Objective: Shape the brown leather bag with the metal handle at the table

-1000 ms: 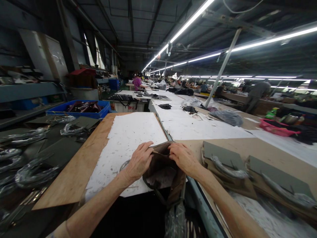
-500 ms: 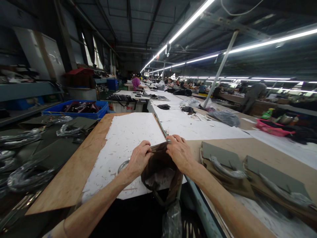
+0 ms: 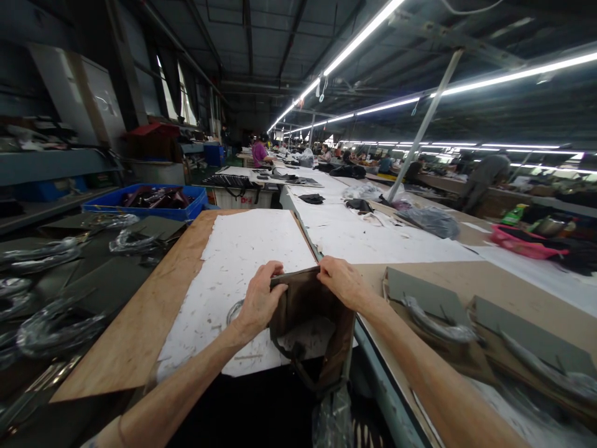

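In the head view, a dark brown-green fabric bag [image 3: 342, 348] hangs over the near table edge, its mouth facing me. My left hand [image 3: 262, 297] grips the left end of its far rim, the thumb inside and the fingers over the outside. My right hand [image 3: 342, 283] pinches the same rim farther right. Between the hands the rim is drawn fairly straight. Clear plastic wrapping [image 3: 332, 417] dangles below the bag. Part of a clear ring-shaped piece [image 3: 234, 311] shows on the paper beside my left hand.
White paper [image 3: 252, 242] with scattered scraps covers the wooden board [image 3: 125, 323]. On the right lie flat grey-green bags [image 3: 426, 295] with plastic-wrapped handles; similar pieces [image 3: 93, 286] pile up on the left. Behind them stands a blue crate [image 3: 186, 208]. A person in purple [image 3: 260, 152] is farther off.
My hands have moved apart, stretching the bag's rim wider and straighter. My left thumb now lies extended along the inside. The view has shifted slightly.
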A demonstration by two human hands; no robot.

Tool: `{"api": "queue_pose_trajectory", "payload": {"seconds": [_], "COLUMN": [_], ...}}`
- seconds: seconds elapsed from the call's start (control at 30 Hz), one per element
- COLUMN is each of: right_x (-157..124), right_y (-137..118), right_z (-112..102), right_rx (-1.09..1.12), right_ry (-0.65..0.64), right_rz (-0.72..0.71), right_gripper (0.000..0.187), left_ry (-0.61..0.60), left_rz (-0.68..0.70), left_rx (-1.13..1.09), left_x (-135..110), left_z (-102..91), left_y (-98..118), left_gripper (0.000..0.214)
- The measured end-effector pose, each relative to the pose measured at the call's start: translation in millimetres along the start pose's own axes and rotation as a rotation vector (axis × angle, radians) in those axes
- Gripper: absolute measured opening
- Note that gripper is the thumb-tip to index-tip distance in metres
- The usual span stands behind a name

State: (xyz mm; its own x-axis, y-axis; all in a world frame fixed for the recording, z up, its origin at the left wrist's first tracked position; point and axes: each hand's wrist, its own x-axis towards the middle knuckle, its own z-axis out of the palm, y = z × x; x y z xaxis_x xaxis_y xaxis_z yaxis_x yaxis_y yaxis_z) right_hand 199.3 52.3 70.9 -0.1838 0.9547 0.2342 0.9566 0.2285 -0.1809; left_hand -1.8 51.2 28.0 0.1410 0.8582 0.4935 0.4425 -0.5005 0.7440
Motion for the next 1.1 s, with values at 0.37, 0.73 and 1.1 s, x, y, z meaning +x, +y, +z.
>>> {"api": "queue_pose_trajectory", "payload": {"seconds": [0.37, 0.73, 1.1], "right_x": [3, 0, 1], "right_y": [2, 4, 4], "right_z": [6, -5, -5], "right_rx": [-0.016, 0.163, 0.156], "right_ry": [0.026, -0.017, -0.017], "right_rz": [0.019, 0.088, 0.079], "right_gripper": [0.008, 0.012, 0.014], "left_ry": [-0.153, -0.460, -0.399], "left_rz": [-0.080, -0.603, -0.328], "left_rx": [-0.153, -0.627, -0.498], "left_x": [9, 38, 36], "left_z": [-11.5, -19.0, -21.0], "left_y": [2, -17, -24], "left_gripper": [0.017, 0.034, 0.022]}}
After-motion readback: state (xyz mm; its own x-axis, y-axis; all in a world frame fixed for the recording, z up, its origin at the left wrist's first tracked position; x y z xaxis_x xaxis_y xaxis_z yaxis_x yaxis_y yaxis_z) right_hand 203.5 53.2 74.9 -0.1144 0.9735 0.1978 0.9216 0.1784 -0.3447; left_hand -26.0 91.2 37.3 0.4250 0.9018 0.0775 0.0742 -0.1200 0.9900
